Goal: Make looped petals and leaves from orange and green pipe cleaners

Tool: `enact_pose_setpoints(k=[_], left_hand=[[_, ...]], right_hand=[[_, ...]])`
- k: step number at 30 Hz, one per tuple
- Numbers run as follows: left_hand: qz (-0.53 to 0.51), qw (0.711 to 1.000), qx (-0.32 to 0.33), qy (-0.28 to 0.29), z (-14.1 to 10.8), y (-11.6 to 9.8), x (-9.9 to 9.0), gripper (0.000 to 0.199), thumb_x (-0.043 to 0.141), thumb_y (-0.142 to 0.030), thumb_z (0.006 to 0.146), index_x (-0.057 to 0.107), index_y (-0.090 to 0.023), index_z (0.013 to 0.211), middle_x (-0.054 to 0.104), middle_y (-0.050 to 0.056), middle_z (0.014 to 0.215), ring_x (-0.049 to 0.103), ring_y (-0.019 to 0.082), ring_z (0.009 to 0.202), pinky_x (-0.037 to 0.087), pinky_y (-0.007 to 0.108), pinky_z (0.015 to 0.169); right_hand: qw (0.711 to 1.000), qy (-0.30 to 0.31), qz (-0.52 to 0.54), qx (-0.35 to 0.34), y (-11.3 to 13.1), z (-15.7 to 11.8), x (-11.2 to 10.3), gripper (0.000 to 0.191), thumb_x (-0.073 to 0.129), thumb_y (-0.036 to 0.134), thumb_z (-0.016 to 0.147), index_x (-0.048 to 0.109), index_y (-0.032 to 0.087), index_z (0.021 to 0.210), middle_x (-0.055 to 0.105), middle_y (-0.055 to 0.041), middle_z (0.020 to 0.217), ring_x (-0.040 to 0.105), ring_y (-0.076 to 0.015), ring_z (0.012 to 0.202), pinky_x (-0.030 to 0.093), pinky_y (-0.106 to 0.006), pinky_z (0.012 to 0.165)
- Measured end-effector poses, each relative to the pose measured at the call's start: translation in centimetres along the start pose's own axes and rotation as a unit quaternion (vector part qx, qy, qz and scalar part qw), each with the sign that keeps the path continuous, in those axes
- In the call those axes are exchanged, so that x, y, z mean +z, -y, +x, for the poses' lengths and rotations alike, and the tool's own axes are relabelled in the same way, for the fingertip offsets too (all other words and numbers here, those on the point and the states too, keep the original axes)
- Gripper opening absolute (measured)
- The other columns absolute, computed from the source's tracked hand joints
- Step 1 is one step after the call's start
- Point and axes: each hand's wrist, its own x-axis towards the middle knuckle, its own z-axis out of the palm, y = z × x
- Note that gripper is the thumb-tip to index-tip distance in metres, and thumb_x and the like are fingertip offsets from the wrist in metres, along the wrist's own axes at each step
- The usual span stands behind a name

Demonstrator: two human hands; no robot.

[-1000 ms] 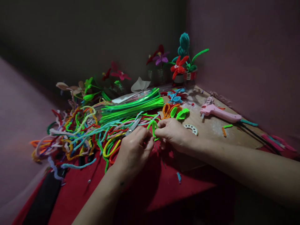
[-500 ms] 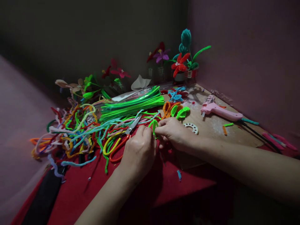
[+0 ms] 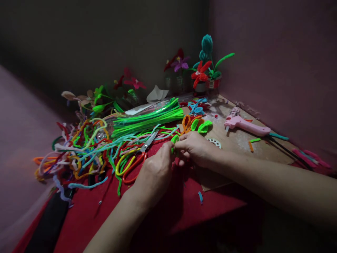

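Observation:
A bright green pipe cleaner (image 3: 174, 140), bent into a small loop, is pinched between both hands. My left hand (image 3: 159, 172) is closed on its lower side, thumb and fingertips together. From the right, my right hand (image 3: 196, 149) grips it with thumb and forefinger; its other fingers curl beneath. Just left of my hands lie scissors (image 3: 134, 158) with orange and yellow handles, blades pointing away. Beyond my right hand rest bent green loops (image 3: 204, 126) and orange loops (image 3: 187, 123) of pipe cleaner.
A pink glue gun (image 3: 246, 125) lies on a wooden board (image 3: 231, 144) at right. A bundle of green pipe cleaners (image 3: 150, 117) sits behind a tangle of coloured ones (image 3: 86, 151). Pipe-cleaner flowers (image 3: 201, 74) stand at the back. Red cloth (image 3: 158, 225) covers the front.
The green loop between my fingers has become smaller and lower, more covered by my hands. My left fingertips have shifted slightly. The surrounding things stay in place.

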Motion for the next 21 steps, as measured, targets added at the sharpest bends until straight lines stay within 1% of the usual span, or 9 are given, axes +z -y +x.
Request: enact_pose_setpoints(k=[2,3,6,9,11,13,16,19,21], left_hand=[[-0.111,0.993,-0.045,0.003,0.1,0.9,-0.4,0.023,0.05,-0.02,0.081,0.047,-0.021,0.103,0.063,0.0,0.071,0.061,0.013,0.057,0.042,0.021,0.051],[-0.165,0.984,-0.069,0.011,0.1,1.3,-0.6,0.023,0.053,-0.023,0.08,0.047,-0.021,0.102,0.064,-0.001,0.07,0.062,0.013,0.055,0.043,0.021,0.05],[-0.322,0.939,-0.098,0.064,0.2,1.9,-1.4,0.015,0.052,-0.028,0.082,0.048,-0.02,0.094,0.066,0.0,0.07,0.065,0.015,0.058,0.049,0.023,0.054],[-0.414,0.9,-0.108,0.083,0.4,2.0,-1.8,0.013,0.047,-0.027,0.085,0.047,-0.019,0.094,0.066,0.001,0.068,0.066,0.016,0.058,0.052,0.026,0.055],[-0.455,0.879,-0.124,0.075,0.6,1.8,-1.8,0.019,0.049,-0.025,0.083,0.044,-0.019,0.101,0.065,-0.001,0.064,0.065,0.017,0.055,0.053,0.028,0.052],[-0.488,0.858,-0.146,0.07,0.8,1.6,-1.6,0.032,0.053,-0.022,0.081,0.039,-0.019,0.109,0.063,-0.003,0.059,0.063,0.017,0.049,0.052,0.028,0.048],[-0.516,0.836,-0.165,0.084,1.1,1.6,-1.4,0.044,0.057,-0.02,0.077,0.038,-0.019,0.116,0.061,-0.004,0.057,0.061,0.017,0.046,0.05,0.028,0.044],[-0.519,0.829,-0.17,0.118,1.2,1.8,-1.3,0.036,0.061,-0.023,0.074,0.049,-0.017,0.107,0.064,0.0,0.066,0.062,0.016,0.051,0.051,0.027,0.047],[-0.509,0.834,-0.175,0.123,1.1,1.9,-1.3,0.027,0.062,-0.025,0.074,0.055,-0.016,0.098,0.065,0.002,0.071,0.062,0.016,0.055,0.051,0.026,0.05]], right_hand=[[1.0,0.014,0.001,-0.008,0.1,-0.1,-0.1,0.017,0.053,0.01,0.057,0.043,0.017,0.046,0.043,0.0042,0.035,0.044,-0.0085,0.031,0.033,-0.018,0.031],[1.0,0.021,0.0,-0.01,0.2,-0.2,-0.1,0.017,0.053,0.009,0.057,0.044,0.016,0.046,0.043,0.0042,0.035,0.043,-0.008,0.031,0.033,-0.018,0.031],[1.0,0.028,-0.002,-0.007,0.5,-0.5,0.1,0.02,0.051,0.007,0.058,0.041,0.016,0.043,0.039,0.0051,0.034,0.04,-0.0065,0.03,0.031,-0.018,0.031],[1.0,0.03,-0.004,-0.005,0.8,-0.8,0.2,0.021,0.051,0.006,0.058,0.04,0.016,0.043,0.038,0.0054,0.033,0.038,-0.006,0.029,0.028,-0.017,0.03],[0.999,0.033,-0.008,-0.002,1.0,-0.8,0.3,0.019,0.051,0.007,0.058,0.042,0.016,0.044,0.039,0.0049,0.034,0.039,-0.0062,0.03,0.027,-0.017,0.029],[0.999,0.036,-0.008,-0.002,1.0,-0.8,0.2,0.017,0.051,0.007,0.058,0.044,0.015,0.045,0.041,0.0046,0.035,0.04,-0.0065,0.03,0.028,-0.017,0.029],[0.999,0.041,0.0,-0.002,1.1,-0.9,0.2,0.016,0.051,0.007,0.057,0.045,0.015,0.045,0.042,0.0045,0.036,0.042,-0.0073,0.03,0.033,-0.017,0.03],[0.998,0.066,-0.003,-0.009,1.2,-1.1,0.1,0.011,0.051,0.007,0.057,0.049,0.014,0.048,0.048,0.0028,0.04,0.045,-0.0078,0.032,0.037,-0.018,0.032],[0.997,0.081,-0.009,-0.004,1.2,-1.1,0.0,0.009,0.051,0.007,0.057,0.052,0.013,0.05,0.05,0.0018,0.042,0.045,-0.0075,0.033,0.038,-0.018,0.032]])
